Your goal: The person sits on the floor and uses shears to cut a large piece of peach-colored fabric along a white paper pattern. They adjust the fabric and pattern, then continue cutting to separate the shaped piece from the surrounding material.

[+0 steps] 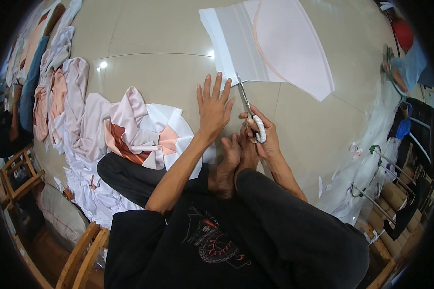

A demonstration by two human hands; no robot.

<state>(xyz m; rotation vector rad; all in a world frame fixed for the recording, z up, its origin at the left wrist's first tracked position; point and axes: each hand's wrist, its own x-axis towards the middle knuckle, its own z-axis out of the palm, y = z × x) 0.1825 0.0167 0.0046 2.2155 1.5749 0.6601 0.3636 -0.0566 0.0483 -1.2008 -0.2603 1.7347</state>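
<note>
A cut piece of pale fabric (299, 45), white, grey and light pink with a curved pink line, lies flat on the floor ahead of me. My right hand (264, 132) grips a pair of scissors (244, 94) whose handle is wrapped in white. The blades point away from me and meet the fabric's near edge, close to its left corner. Fingers spread, my left hand (213, 108) lies palm down just left of the scissors, with fingertips at the white corner of the fabric. It holds nothing. My bare feet (229, 164) are crossed just below the scissors.
Crumpled pink, white and rust fabric (132, 123) is heaped left of my legs. More cloth (74, 98) trails along the left, where another person's arm (15, 111) shows. At right are clear plastic sheeting (366, 144), metal rods (381, 207) and another person's foot (395, 74). Wooden frames (84, 255) stand lower left.
</note>
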